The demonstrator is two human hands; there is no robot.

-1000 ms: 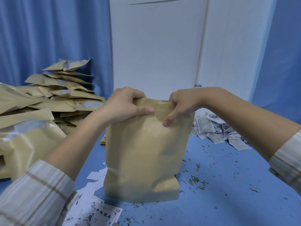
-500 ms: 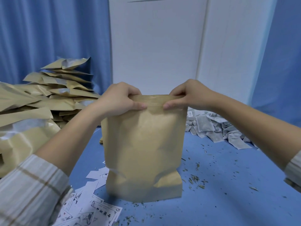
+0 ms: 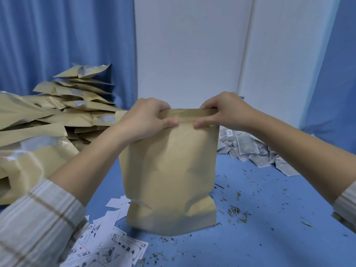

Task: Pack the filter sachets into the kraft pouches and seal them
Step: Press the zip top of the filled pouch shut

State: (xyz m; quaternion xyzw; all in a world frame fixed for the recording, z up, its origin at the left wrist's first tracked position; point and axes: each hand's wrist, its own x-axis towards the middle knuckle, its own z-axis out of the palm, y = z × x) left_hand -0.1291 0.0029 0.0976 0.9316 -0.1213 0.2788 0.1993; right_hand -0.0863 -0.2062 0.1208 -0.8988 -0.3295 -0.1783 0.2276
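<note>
Pinching one kraft pouch (image 3: 169,170): left hand (image 3: 144,120), right hand (image 3: 225,112).

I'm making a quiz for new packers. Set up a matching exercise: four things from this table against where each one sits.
Things:
1. kraft pouch
2. pile of pouches
3. filter sachets
4. printed slips

Places:
A. far right, behind the right forearm
B. heaped at the left
C. near edge, front left of the upright pouch
D. upright in the middle, top pinched by both hands

Pairs: 1-D, 2-B, 3-A, 4-C

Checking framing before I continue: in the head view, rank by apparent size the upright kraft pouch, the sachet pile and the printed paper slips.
1. Upright kraft pouch, clearly largest, though nearest.
2. Sachet pile and printed paper slips: look alike; the pouch and frame edge hide parts, so unranked.
</note>
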